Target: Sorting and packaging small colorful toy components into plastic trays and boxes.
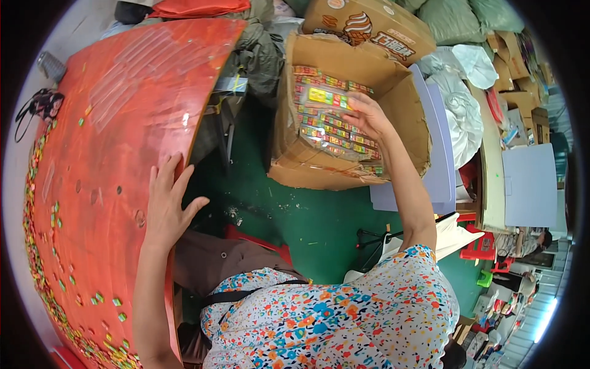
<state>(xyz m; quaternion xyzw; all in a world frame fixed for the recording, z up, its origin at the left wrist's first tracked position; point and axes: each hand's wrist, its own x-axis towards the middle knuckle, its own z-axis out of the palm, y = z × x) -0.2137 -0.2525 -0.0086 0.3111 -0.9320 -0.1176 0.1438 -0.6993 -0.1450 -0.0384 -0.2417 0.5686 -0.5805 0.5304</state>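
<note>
A green floor (pixel 307 221), grey sacks (pixel 458 18) and a red stool (pixel 485 246) lie about.

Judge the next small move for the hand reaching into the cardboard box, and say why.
Probably close the fingers on one clear bag of colourful small pieces. The right hand lies flat and open on the bags inside the tilted cardboard box, gripping nothing yet, while the left hand braces on the red table edge.

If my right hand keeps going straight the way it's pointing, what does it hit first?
Your right hand points into the open cardboard box and looks about to meet, or already touches, the clear-wrapped packs of small colourful pieces stacked inside; depth is hard to judge.
</note>
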